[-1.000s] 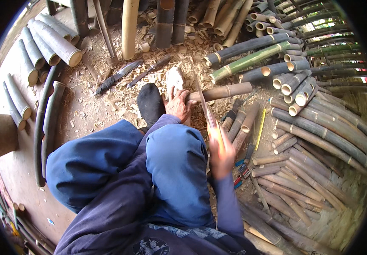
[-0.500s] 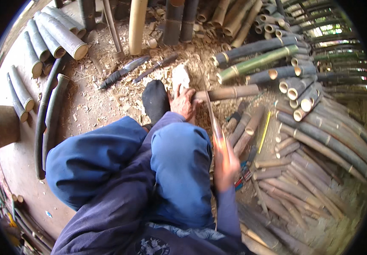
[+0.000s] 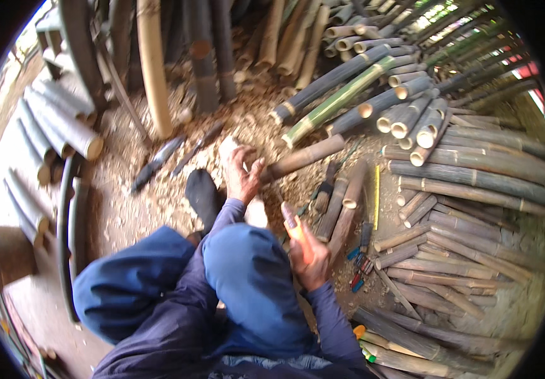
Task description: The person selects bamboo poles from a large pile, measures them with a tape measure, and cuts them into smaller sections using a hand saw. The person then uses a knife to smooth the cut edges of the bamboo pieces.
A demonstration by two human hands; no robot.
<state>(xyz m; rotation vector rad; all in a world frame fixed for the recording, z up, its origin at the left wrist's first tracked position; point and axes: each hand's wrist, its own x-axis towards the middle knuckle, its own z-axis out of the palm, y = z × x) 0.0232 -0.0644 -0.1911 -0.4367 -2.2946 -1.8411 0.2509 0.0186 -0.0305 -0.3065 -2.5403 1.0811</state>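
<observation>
A short brown bamboo piece (image 3: 304,158) lies across the wood chips, its near left end at my left hand (image 3: 241,180). Bent fingers and thumb of that hand close about this end, partly hiding it. In my right hand (image 3: 310,260) is a saw by its orange handle (image 3: 296,232), held beside my right knee. Its blade hardly shows from this angle. A pale block (image 3: 257,211) stands under my left wrist. My dark-socked foot (image 3: 201,196) is just left of the left hand.
Bamboo lengths (image 3: 474,177) are heaped along the right, with a green one (image 3: 339,101) farther off. Two dark, blade-like tools (image 3: 157,165) lie among the chips at left. Small coloured tools (image 3: 362,262) and a yellow strip (image 3: 377,199) lie right of my right hand. A bucket (image 3: 7,256) stands far left.
The saw has come away from the bamboo, back toward me, and its long blade no longer shows. My left hand stays at the bamboo's end. The whole view has turned.
</observation>
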